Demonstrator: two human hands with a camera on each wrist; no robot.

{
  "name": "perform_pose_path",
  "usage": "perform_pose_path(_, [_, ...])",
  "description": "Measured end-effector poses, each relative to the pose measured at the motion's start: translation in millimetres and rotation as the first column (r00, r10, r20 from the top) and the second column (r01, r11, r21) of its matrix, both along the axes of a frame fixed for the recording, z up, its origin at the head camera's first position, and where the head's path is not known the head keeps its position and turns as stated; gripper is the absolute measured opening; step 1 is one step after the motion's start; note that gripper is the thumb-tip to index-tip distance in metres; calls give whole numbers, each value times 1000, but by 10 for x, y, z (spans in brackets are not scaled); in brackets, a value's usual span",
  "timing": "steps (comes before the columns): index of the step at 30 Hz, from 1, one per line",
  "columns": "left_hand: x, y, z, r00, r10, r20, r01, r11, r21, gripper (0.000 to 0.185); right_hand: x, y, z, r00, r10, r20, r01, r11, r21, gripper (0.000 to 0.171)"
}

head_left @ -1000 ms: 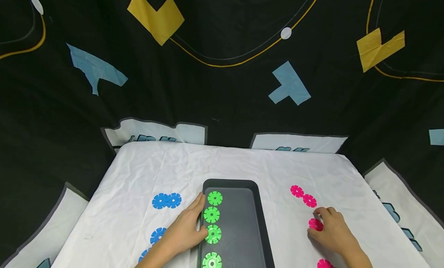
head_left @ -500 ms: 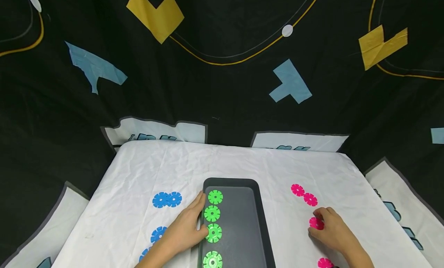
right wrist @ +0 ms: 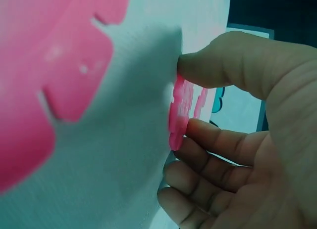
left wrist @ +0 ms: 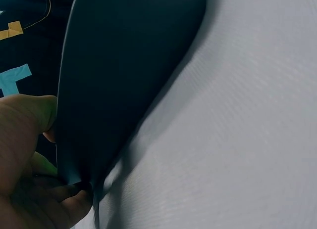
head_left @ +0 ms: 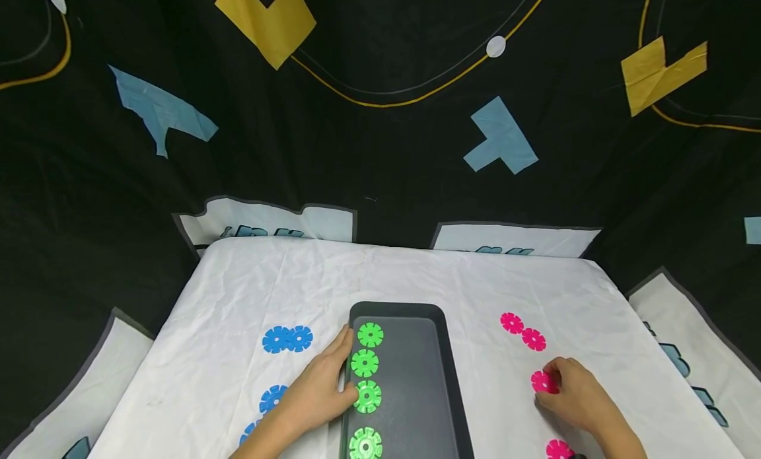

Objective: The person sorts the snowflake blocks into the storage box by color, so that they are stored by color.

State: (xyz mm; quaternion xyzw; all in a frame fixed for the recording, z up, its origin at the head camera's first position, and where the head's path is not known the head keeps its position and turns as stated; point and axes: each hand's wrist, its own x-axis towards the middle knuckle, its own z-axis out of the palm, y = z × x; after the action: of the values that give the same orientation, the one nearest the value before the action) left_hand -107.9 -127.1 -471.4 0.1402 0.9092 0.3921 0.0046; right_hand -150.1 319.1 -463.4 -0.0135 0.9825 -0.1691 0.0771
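Pink disc (head_left: 542, 382) stands on edge on the white cloth (head_left: 238, 294), pinched between thumb and fingers of the right hand (head_left: 573, 396); the left hand (head_left: 315, 393) grips the dark tray (head_left: 416, 380) rim.

No words or numbers can be read here. Blue marks that look like letters show on the pale panels (head_left: 270, 221) behind the far edge of the white cloth (head_left: 416, 281) and past its right edge, but they are cut off and too small to read.
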Motion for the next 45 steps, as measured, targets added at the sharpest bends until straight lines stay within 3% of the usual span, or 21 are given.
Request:
perform_pose_path(10, [16,4,-15,1000,-11,-2,11,1000,6,84,62,-130,-21,998,33,-44,-32,999,38,47])
perform_pose_path(24, [10,7,-7,1000,-11,-22,11,1000,9,84,48,-470,97,985,108,-138,-101,993,57,51])
perform_pose_path(31, [11,7,-17,1000,-11,-22,12,1000,9,84,27,-622,178,971,149,-189,-139,988,64,52])
perform_pose_path(39, [16,16,-5,1000,-4,-29,4,1000,5,84,10,-721,244,935,207,-287,-193,978,76,44])
perform_pose_path(45, [16,14,8,1000,2,-22,-2,1000,-2,84,-19,-809,292,918,235,-319,-220,972,84,47])
